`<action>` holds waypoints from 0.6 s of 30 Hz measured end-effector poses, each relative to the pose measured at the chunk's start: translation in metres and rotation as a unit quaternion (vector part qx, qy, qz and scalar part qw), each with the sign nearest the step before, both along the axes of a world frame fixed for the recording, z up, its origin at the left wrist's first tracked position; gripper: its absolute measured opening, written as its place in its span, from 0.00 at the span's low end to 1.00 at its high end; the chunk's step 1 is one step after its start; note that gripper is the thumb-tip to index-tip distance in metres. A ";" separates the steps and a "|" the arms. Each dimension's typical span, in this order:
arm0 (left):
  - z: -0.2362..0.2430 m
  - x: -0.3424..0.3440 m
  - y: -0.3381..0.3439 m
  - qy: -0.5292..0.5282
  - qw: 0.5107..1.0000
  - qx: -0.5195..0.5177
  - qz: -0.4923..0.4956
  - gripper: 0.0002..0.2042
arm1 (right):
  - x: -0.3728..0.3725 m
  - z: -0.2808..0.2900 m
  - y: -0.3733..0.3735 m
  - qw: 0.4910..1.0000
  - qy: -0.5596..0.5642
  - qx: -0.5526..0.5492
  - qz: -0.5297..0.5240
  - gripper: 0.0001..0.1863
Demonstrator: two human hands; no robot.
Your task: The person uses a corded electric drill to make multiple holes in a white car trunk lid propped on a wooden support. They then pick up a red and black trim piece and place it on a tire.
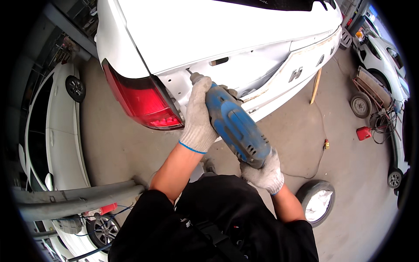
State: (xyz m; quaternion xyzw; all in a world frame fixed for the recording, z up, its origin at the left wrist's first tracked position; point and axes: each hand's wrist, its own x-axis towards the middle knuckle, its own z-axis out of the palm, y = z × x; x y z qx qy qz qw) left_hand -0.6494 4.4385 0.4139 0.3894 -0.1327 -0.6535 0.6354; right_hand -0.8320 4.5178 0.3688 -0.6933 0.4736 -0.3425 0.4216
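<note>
Both my hands wear pale knit work gloves and hold a worn blue power drill (235,122), tilted up and to the left. My left hand (200,111) is closed round the drill's front, just behind the chuck. At the rear, my right hand (265,172) grips the handle, which is mostly hidden beneath the body. The thin drill bit (189,70) reaches the bare recessed panel at the back of a white car (209,32); whether it has entered the metal I cannot tell. A red tail light (142,102) sits left of my left hand.
A wooden stick (316,86) leans under the bumper. A power cable (321,159) lies on the floor near a tyre (305,187) holding white material. At right are a wheeled cart (371,89) and red container (363,133). Another car (63,131) and grey pipes (83,198) are left.
</note>
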 end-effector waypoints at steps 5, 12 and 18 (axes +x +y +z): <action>0.002 -0.007 -0.006 0.025 1.000 0.008 0.006 0.25 | -0.007 0.013 -0.002 0.999 -0.012 0.025 -0.023 0.30; -0.003 -0.014 -0.013 0.057 0.997 0.031 0.038 0.25 | -0.009 0.016 -0.001 0.998 -0.022 -0.001 -0.053 0.28; -0.001 -0.008 -0.005 0.014 1.000 0.000 0.003 0.27 | -0.005 0.006 0.002 0.999 -0.012 -0.009 -0.035 0.28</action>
